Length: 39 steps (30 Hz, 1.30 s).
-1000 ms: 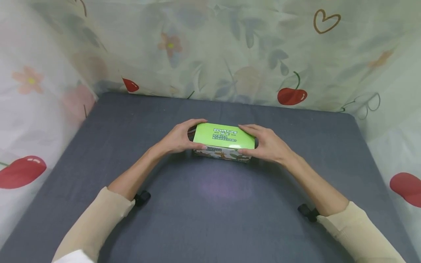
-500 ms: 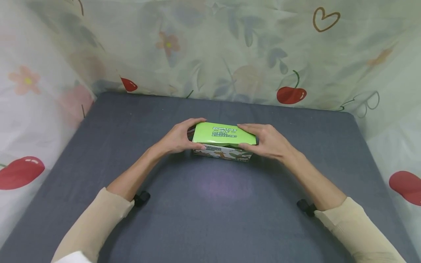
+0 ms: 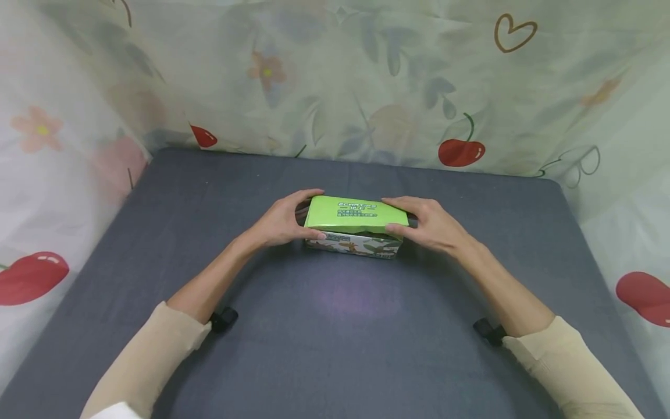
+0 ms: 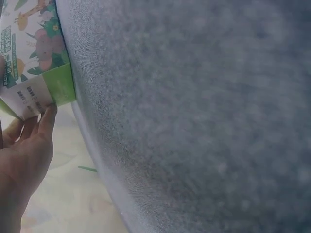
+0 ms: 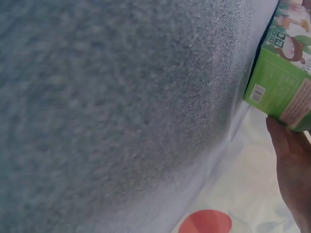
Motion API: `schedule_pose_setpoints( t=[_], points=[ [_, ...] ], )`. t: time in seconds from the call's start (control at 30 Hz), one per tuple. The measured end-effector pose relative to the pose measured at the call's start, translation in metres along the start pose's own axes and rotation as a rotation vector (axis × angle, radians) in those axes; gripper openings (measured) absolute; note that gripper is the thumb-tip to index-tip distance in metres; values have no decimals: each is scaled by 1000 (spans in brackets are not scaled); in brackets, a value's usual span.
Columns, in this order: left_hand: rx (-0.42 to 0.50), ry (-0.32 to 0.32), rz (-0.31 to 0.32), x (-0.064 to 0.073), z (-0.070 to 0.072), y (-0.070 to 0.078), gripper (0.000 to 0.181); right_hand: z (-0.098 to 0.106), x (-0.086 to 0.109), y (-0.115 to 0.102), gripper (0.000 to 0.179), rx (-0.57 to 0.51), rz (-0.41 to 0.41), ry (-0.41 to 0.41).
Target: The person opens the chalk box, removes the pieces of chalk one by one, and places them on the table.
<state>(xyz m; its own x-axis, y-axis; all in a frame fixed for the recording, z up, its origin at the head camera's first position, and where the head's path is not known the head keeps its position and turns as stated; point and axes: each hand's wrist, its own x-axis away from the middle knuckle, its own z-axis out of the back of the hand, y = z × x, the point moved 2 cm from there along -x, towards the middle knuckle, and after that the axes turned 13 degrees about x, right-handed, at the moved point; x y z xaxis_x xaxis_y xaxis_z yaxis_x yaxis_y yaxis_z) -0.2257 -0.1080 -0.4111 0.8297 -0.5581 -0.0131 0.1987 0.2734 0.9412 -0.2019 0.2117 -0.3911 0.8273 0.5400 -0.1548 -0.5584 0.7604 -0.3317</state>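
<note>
A small cardboard box [image 3: 349,245] with animal pictures on its front stands on the dark grey cloth. Its bright green lid [image 3: 356,214] is lifted a little along the front edge, where a dark gap shows. My left hand [image 3: 282,220] grips the box's left end, thumb at the front and fingers at the back. At the right end, my right hand [image 3: 433,226] holds the lid, with its thumb on the raised front edge. The left wrist view shows fingers [image 4: 47,121] against the white and green end panel. In the right wrist view, the other end [image 5: 277,87] is green with a barcode.
The grey cloth-covered table [image 3: 345,349] extends around the box. A patterned curtain [image 3: 335,81] with cherries and flowers hangs behind it and at both sides. Black straps with cameras sit on the left wrist [image 3: 224,319] and right wrist [image 3: 489,331].
The lid's front edge has risen on the right, and a dark gap has appeared beneath it. My right thumb has moved up from the box front to the lid edge. The left hand keeps its grip.
</note>
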Motion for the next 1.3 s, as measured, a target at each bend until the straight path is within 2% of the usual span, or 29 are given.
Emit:
schedule_pose_setpoints(
  t=[0.13, 0.4, 0.57, 0.73, 0.87, 0.97, 1.17, 1.3],
  points=[
    [58, -10, 11, 1, 1, 1, 91, 0, 5, 2, 63, -1, -32, 5],
    [116, -4, 7, 5, 5, 7, 74, 6, 19, 3, 66, -178, -87, 18],
    [121, 46, 4, 7, 8, 10, 58, 9, 26, 6, 52, -228, -142, 71],
    [118, 107, 12, 8, 10, 13, 48, 10, 26, 6, 36, -223, -182, 107],
    [115, 126, 16, 7, 11, 14, 47, 13, 26, 5, 30, -210, -218, 148],
    [105, 144, 24, 7, 12, 14, 48, 14, 25, 4, 27, -215, -214, 158],
    [40, 175, 33, 9, 14, 13, 55, 13, 22, 4, 30, -255, -192, 145],
    [71, 200, 83, 11, 16, 13, 57, 11, 21, 4, 39, -290, -195, 107]
  ],
)
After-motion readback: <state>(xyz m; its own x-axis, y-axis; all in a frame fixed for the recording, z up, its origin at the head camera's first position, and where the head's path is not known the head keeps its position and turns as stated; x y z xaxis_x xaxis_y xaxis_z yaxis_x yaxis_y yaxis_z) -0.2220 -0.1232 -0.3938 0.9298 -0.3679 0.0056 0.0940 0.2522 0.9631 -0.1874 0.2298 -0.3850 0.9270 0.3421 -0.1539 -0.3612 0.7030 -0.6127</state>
